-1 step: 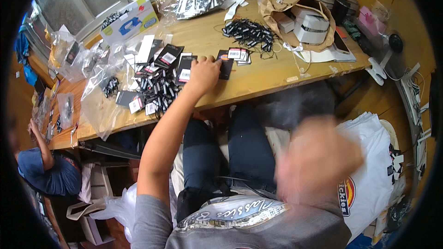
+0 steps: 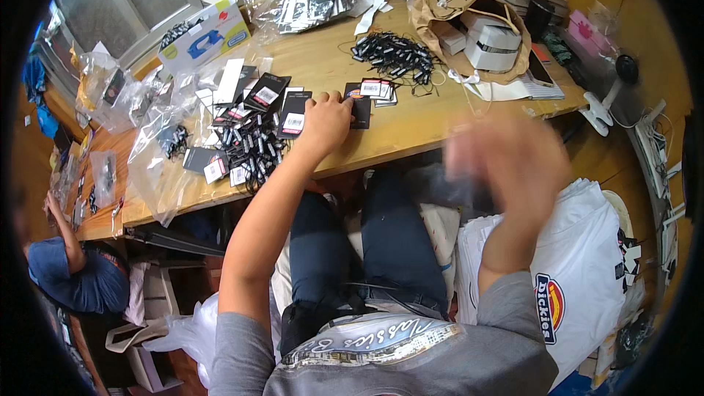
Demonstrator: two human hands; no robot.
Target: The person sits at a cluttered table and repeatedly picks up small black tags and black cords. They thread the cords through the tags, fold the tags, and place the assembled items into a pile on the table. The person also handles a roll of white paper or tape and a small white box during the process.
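Note:
My left hand rests on the table with its fingers laid over the edges of black hang tags. One black tag with a barcode label lies left of it. Another black tag shows under the thumb side. Just beyond sits a small stack of barcoded tags. Left of this hand spreads a heap of tags with black strings. My right hand is raised in front of the table's near edge, smeared by motion. Its fingers, and anything in them, cannot be made out.
A pile of black string fasteners lies farther back, beside a brown paper bag with white boxes. Clear plastic bags and a box stand left. White shirts are stacked at my right. Another person sits far left.
My right hand has moved up and away from my body, toward the table's edge, uncovering the white shirts. My left hand stays nearly still on the tags.

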